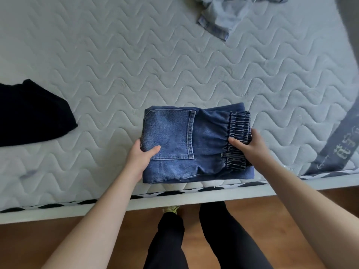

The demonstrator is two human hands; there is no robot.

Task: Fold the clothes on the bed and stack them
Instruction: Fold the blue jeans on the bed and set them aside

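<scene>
Folded blue jeans (186, 144), being held at both ends on the near edge of the quilted mattress (116, 65).

The left hand (140, 158) is gripping the pocket end, thumb lying on top, fingers tucked beneath the fold. The right hand (250, 146) is clasping the elastic waistband (238, 133), thumb on top. A black garment (33, 113) is lying well apart at the left edge; a crumpled light-blue denim garment (223, 14) is lying at the far side. The person's legs in black trousers (194, 239) are standing on the wooden floor (58, 235) beside the bed.
</scene>
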